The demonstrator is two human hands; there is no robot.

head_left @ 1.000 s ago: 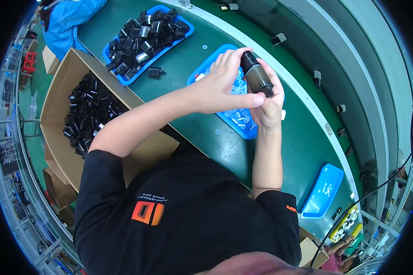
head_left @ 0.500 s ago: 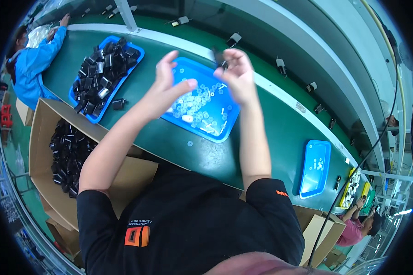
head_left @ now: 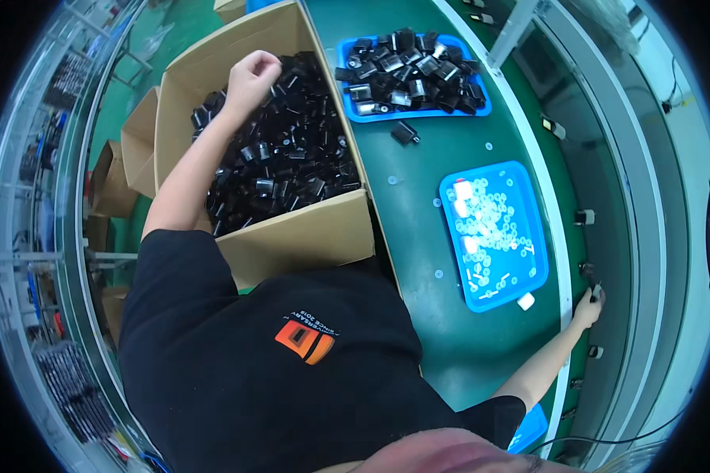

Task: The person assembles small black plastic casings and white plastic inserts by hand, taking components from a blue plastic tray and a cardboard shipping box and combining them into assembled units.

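My left hand [head_left: 254, 79] is over the far part of a cardboard box [head_left: 292, 248] heaped with small black, shiny cartridge-like parts [head_left: 292, 158]. Its fingers are curled together, and whatever they may hold is hidden. Out to the right, my right hand [head_left: 586, 310] reaches past the table's white rail onto the belt, its fingers closed around a small black-and-white part [head_left: 596, 292]. Between my arms lies a blue tray [head_left: 456, 272] with many clear round discs and some white pieces. One small white cap [head_left: 526, 301] rests beside that tray's near edge.
A second blue tray [head_left: 418, 116], piled with black parts, stands farther along the green table [head_left: 418, 236]. A loose black part [head_left: 405, 132] and several clear discs lie on the tabletop. More parts sit spaced along the belt [head_left: 584, 217]. Another blue tray [head_left: 531, 430] shows below my right arm.
My view has turned left. My left hand has gone from above the disc tray to the box; my right hand has moved from the tray out to the belt.
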